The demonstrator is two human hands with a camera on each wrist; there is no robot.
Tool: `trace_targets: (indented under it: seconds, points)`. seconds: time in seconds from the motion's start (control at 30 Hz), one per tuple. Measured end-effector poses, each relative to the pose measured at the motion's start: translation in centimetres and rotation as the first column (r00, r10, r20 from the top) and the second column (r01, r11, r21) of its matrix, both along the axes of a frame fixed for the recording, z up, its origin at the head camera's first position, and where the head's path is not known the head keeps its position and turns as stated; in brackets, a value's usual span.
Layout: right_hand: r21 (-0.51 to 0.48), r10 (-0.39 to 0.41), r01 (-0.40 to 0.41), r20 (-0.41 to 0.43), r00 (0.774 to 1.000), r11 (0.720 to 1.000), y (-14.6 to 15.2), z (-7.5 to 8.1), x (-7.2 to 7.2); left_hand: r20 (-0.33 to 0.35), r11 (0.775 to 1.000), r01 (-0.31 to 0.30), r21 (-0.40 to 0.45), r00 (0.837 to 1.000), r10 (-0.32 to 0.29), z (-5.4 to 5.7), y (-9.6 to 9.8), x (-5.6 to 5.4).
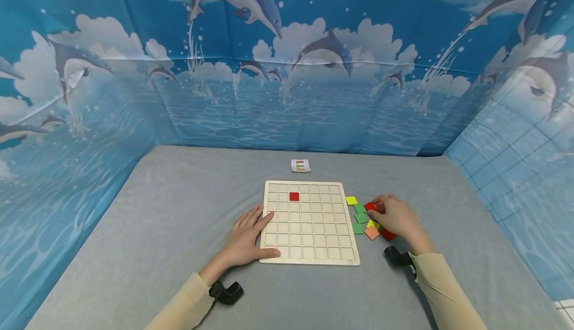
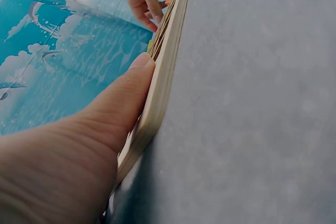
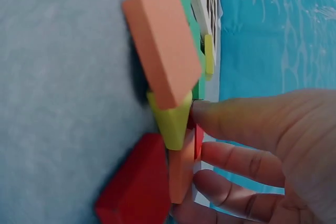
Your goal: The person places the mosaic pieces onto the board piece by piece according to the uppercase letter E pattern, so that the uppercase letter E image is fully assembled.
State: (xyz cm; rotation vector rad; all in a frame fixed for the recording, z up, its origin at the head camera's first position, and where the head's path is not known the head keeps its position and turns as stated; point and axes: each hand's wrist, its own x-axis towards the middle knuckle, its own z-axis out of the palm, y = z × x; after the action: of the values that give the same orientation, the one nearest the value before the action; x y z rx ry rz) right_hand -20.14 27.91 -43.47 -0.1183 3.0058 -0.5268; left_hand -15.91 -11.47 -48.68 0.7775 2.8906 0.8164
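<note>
A pale wooden grid board (image 1: pixel 309 230) lies flat on the grey cloth, with one red square tile (image 1: pixel 294 197) in a cell of its upper part. My left hand (image 1: pixel 244 240) rests along the board's left side, fingers spread and thumb on the lower left corner; the left wrist view shows that thumb (image 2: pixel 123 95) pressed on the edge. To the right of the board my right hand (image 1: pixel 396 218) pinches another red tile (image 1: pixel 370 206) between thumb and fingers, among loose tiles. In the right wrist view that red tile (image 3: pixel 198 141) is mostly hidden by the fingers.
Beside the board's right edge lie several loose tiles, among them green (image 1: pixel 360 218), yellow (image 1: pixel 351 200), orange (image 1: pixel 371 233) and red (image 1: pixel 387 235) ones, some overlapping. A small card with a coloured grid pattern (image 1: pixel 300 165) lies beyond the board. A dolphin-print curtain (image 1: pixel 287 105) stands behind the table.
</note>
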Motion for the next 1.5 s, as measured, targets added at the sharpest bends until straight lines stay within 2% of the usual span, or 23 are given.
trace_targets:
  seconds: [0.43,0.73,0.97,1.07,1.2,1.3,1.5]
  points:
    - [-0.022,-0.039,0.038,-0.021,0.999,0.999,-0.1,-0.6,-0.5,0.016,1.000,-0.002,0.000,1.000,0.002,0.0,0.0,0.0]
    - [-0.093,-0.066,0.058,-0.085,0.994,0.994,-0.4,-0.7,-0.7,0.012,1.000,-0.001,-0.006,1.000,0.001,0.0,0.0,-0.1]
    - [-0.162,-0.051,0.034,-0.103,0.993,0.986,-0.6,-0.8,-0.6,0.010,1.000,-0.001,-0.004,1.000,0.001,0.0,0.0,-0.1]
    - [-0.203,-0.056,0.028,-0.135,0.989,0.979,-0.8,-1.0,-0.5,0.007,1.000,0.000,-0.004,1.000,0.000,0.0,0.0,-0.1]
    - [-0.273,-0.059,-0.002,-0.214,0.975,0.962,-1.6,-1.1,-0.6,0.000,1.000,0.003,-0.008,1.000,-0.003,-0.1,-0.1,-0.1]
    - [-0.303,-0.032,-0.048,-0.255,0.967,0.952,-2.6,-1.1,-0.8,-0.003,1.000,0.005,-0.007,1.000,-0.005,-0.1,-0.1,-0.1]
    - [-0.356,0.066,-0.160,-0.263,0.963,0.921,-5.0,-1.0,-1.5,-0.011,1.000,0.008,-0.008,1.000,-0.008,-0.2,-0.1,-0.2]
